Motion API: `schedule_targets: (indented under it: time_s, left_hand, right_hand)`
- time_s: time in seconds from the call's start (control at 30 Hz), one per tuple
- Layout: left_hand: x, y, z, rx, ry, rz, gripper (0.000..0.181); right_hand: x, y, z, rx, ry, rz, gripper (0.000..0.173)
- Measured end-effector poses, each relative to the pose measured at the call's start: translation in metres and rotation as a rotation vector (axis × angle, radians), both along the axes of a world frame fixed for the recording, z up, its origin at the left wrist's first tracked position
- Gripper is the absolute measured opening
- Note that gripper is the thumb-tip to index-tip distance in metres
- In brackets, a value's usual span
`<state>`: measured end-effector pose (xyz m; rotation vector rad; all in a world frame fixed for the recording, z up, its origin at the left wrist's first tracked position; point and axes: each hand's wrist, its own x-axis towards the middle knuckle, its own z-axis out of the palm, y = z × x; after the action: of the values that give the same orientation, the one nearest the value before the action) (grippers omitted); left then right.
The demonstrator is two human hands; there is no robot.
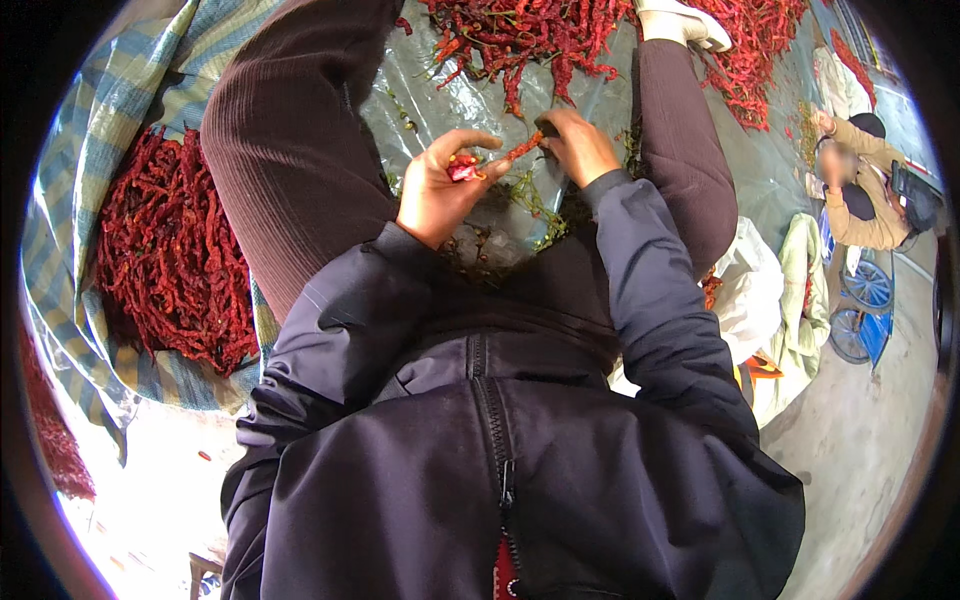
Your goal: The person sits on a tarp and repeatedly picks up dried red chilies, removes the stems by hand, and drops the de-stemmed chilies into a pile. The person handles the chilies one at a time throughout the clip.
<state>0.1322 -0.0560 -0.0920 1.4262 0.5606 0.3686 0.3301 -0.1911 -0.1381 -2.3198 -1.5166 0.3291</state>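
Observation:
Between my legs, my left hand (pixel 444 181) is curled around some red chili peppers (pixel 465 168), partly hidden by the fingers. One dried red chili (pixel 523 147) spans the gap between both hands. Its far end is pinched by my right hand (pixel 583 145), while its near end meets a fingertip of my left. Thin green stems (pixel 531 196) lie below the hands on a clear plastic sheet (pixel 420 71). Just beyond the hands, a heap of dried red chilies (pixel 525 37) spreads over that sheet.
To the left, more dried chilies (pixel 176 255) fill a checked woven cloth (pixel 97 172). Another chili heap (pixel 750 60) lies by my right shoe (pixel 679 22). At right are a white plastic bag (pixel 750 292), a seated person (pixel 870 180) and a blue wheeled cart (pixel 874 330).

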Motion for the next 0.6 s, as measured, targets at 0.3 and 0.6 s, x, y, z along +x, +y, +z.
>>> schedule_targets:
  time_s: [0.3,0.6]
  left_hand:
    - [0.000,-0.013,-0.014,0.643,-0.062,-0.132,0.039]
    - [0.003,-0.011,-0.026,0.556,0.055,-0.171,0.018]
  right_hand:
    - [-0.043,-0.002,0.046,-0.088,-0.052,0.120,0.015]
    - [-0.084,0.002,0.048,0.206,0.357,-0.240,0.027]
